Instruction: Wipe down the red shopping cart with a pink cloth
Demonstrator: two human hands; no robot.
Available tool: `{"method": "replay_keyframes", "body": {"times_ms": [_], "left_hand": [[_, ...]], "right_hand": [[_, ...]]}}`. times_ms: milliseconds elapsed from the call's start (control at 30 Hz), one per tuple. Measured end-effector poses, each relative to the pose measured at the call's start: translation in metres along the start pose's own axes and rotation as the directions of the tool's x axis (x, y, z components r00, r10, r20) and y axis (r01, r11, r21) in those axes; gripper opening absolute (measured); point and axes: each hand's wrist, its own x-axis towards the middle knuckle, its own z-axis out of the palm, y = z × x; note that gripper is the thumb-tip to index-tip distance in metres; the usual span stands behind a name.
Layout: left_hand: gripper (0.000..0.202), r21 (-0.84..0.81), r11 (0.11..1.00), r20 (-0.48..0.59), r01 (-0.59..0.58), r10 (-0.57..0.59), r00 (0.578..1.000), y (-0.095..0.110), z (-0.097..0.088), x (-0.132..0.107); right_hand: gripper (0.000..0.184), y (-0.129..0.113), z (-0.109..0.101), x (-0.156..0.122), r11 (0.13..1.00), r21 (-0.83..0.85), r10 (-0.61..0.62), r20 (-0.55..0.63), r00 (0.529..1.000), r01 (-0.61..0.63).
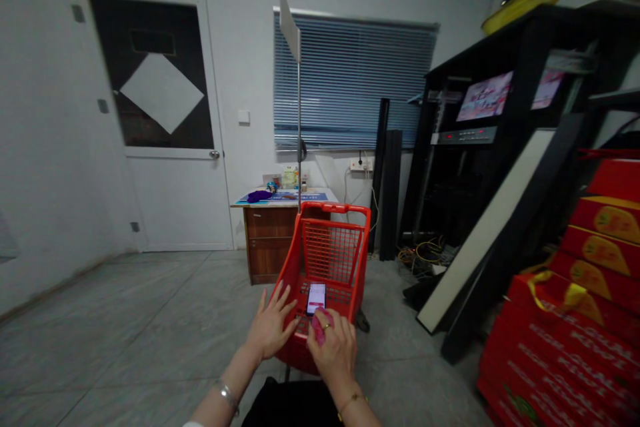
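Note:
A red plastic shopping cart (345, 213) stands on the floor in front of me, with a tall pole and flag rising from it. My left hand (273, 327) rests flat on the cart's near left rim with fingers spread. My right hand (334, 347) is closed around a pink object (318, 325) at the near rim. A phone (316, 297) with a lit screen lies in the cart, just beyond my right hand's fingers.
A wooden desk (270, 233) with small items stands behind the cart under a window with blinds. A white door (170, 147) is at the left. Stacked red cartons (575, 320) fill the right, with a black shelf unit (500, 147), leaning boards and cables behind.

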Motion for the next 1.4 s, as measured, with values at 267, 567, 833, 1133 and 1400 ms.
{"method": "replay_keyframes", "body": {"times_ms": [267,567,833,1133,1400], "left_hand": [[0.043,-0.076,0.997,0.065,-0.018,0.023,0.998,0.01,0.007,0.005],[0.043,-0.073,0.997,-0.058,0.024,-0.028,0.998,0.044,0.016,0.008],[0.038,0.034,0.994,-0.212,0.102,-0.092,0.973,0.041,0.012,0.003],[0.038,-0.027,0.995,-0.206,0.094,-0.098,0.974,0.04,0.02,0.003],[0.039,-0.021,0.994,-0.19,0.11,-0.112,0.975,0.038,0.023,0.006]], "right_hand": [[0.034,0.012,0.003,0.004,0.999,-0.018,-0.04,-0.083,0.996,0.038],[0.032,0.058,-0.004,0.02,0.995,0.031,-0.091,0.02,0.996,0.091],[0.032,0.075,0.002,0.033,0.984,0.167,-0.083,0.088,0.993,0.068],[0.031,0.064,-0.007,0.047,0.965,0.26,-0.106,0.281,0.954,0.031],[0.037,0.033,0.001,0.037,0.984,0.07,-0.177,0.3,0.937,0.163]]}}
